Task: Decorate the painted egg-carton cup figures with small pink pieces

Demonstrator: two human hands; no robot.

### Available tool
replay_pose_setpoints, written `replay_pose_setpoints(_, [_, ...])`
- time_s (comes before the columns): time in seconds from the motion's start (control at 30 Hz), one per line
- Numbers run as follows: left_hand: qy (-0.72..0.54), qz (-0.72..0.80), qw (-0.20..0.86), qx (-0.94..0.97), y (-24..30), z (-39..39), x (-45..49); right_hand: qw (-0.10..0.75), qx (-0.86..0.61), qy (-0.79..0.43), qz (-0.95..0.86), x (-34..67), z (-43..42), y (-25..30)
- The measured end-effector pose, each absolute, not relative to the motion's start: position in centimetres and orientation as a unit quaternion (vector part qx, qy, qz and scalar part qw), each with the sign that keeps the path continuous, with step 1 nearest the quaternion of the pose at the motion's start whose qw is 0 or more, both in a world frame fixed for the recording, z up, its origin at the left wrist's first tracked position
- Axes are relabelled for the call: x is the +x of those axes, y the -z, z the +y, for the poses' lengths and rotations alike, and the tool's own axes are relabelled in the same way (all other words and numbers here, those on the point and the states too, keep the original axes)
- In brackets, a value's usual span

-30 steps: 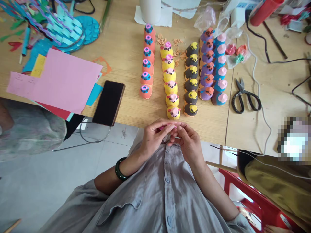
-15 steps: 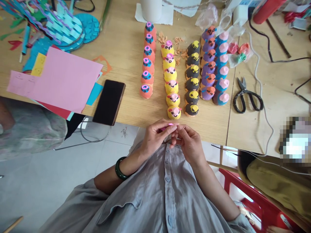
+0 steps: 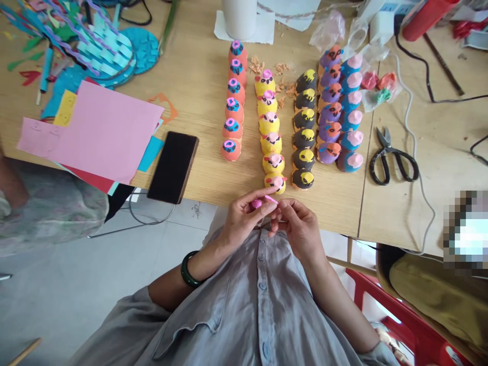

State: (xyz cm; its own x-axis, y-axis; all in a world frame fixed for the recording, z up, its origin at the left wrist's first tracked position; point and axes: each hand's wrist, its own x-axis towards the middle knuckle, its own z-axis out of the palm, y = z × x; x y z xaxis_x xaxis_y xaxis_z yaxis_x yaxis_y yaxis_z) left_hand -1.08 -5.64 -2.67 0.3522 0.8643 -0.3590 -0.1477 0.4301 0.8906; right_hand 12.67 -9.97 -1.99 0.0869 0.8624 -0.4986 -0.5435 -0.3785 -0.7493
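Observation:
My left hand (image 3: pixel 244 216) and my right hand (image 3: pixel 297 223) meet in front of my chest at the table's near edge. Both pinch a small piece of pink clay (image 3: pixel 259 202); a thin pink strip sticks out between the fingertips. Just beyond my fingers stands the nearest yellow clay figure (image 3: pixel 275 182), the front one of a yellow row (image 3: pixel 269 122). Beside it run an orange row (image 3: pixel 233 101), a black row (image 3: pixel 304 127), a purple row (image 3: pixel 329 101) and a blue row with pink tops (image 3: pixel 351 112).
A black phone (image 3: pixel 173 166) lies at the table edge, with pink paper (image 3: pixel 95 132) and coloured sheets to its left. Black scissors (image 3: pixel 392 157) lie to the right, near cables and plastic bags of clay (image 3: pixel 375 84). Another person sits at the right (image 3: pixel 438 290); a red stool (image 3: pixel 400 315) stands below.
The view has shifted slightly. My fingers have drawn the pink clay out, so a thin pink strip now shows between the two hands.

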Motion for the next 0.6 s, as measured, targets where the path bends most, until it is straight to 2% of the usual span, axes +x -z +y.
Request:
replay_pose_setpoints(0.13, [-0.378,0.469,0.689,0.404,2.9,-5.2,-1.2,0.523,-0.495,-0.675,-0.159,12.6,-9.3,1.9])
replay_pose_setpoints(0.3, [-0.382,0.490,0.702,0.349,2.5,-4.5,-1.2,0.514,-0.498,-0.676,-0.177,12.4,-8.8,1.4])
replay_pose_setpoints(0.37, [-0.405,0.488,0.701,0.326,2.5,-4.3,-1.3,0.537,-0.520,-0.631,-0.207,12.5,-8.9,1.3])
replay_pose_setpoints(0.47, [-0.449,0.484,0.679,0.321,3.1,-3.9,-1.5,0.601,-0.560,-0.498,-0.278,13.0,-9.3,1.9])
replay_pose_setpoints(0.6, [-0.498,0.467,0.625,0.378,4.5,-3.4,-1.6,0.602,-0.593,-0.410,-0.345,14.0,-9.5,3.7])
